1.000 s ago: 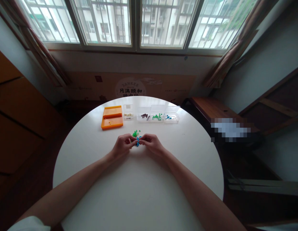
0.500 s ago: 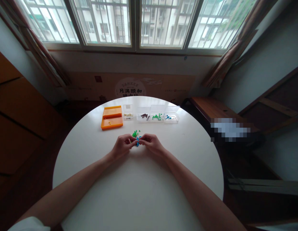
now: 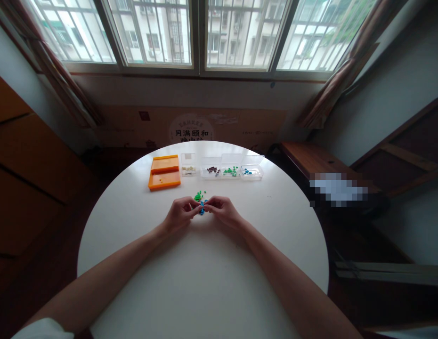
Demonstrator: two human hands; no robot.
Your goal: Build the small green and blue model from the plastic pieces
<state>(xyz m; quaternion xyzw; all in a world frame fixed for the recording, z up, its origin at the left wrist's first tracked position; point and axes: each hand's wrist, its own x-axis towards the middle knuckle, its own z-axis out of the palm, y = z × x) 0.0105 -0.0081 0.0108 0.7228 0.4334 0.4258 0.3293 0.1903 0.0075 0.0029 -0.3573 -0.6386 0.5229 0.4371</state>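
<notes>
My left hand (image 3: 181,210) and my right hand (image 3: 222,210) meet near the middle of the table, fingertips almost touching. Both are closed in a pinch on a small blue plastic piece (image 3: 202,211), partly covered by the fingers. It looks like a toy building-brick part, too small to make out exactly. Just beyond the fingertips lie several loose green pieces (image 3: 198,196), some of them half hidden behind my left hand.
On the white round table (image 3: 205,282), an orange two-level tray (image 3: 165,172) stands at the far left. Right of it are clear boxes with open lids, holding cream pieces (image 3: 188,168), dark brown pieces (image 3: 212,170), green bits (image 3: 231,172) and blue bits (image 3: 247,172). A wooden bench (image 3: 304,160) stands beyond the right edge.
</notes>
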